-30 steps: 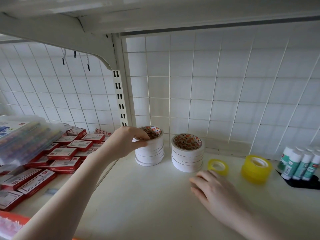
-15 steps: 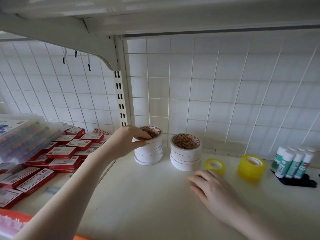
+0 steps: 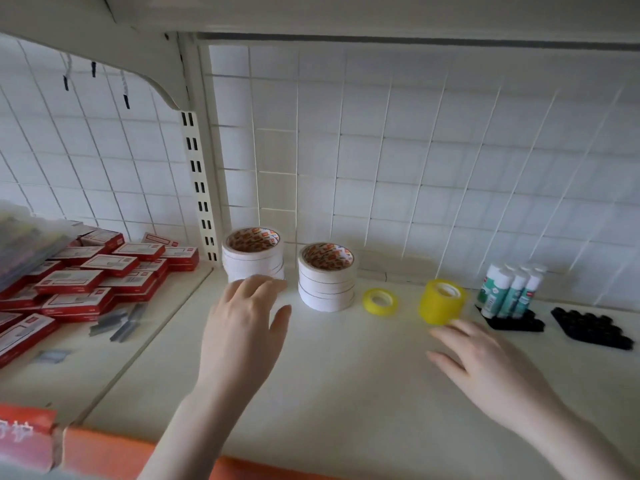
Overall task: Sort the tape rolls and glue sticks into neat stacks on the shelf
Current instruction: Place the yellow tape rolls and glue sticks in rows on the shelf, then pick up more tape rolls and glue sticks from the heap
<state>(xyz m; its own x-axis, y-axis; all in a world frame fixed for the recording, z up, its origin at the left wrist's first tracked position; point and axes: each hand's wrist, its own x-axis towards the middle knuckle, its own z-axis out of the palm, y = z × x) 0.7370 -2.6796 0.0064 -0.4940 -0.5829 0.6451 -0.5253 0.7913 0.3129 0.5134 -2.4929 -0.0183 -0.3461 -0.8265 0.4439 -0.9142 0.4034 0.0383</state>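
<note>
No legible txt: white tape stacks [image 3: 254, 254], glue sticks [image 3: 509, 289] labels blurred.

On the shelf [image 3: 346, 375], two tape stacks [image 3: 254, 254] [image 3: 327, 277] stand left; a single roll [image 3: 380, 301], another stack [image 3: 441, 301], and glue sticks [image 3: 509, 289] follow rightward.

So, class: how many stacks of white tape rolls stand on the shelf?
2. The left white stack stands by the slotted upright, just beyond the left hand; the right white stack stands beside it, left of the single yellow roll.

A stationery shop — slotted retail shelf [image 3: 311, 375], wire-grid backing [image 3: 415, 161], red staple boxes [image 3: 100, 268] stocked in piles.
</note>
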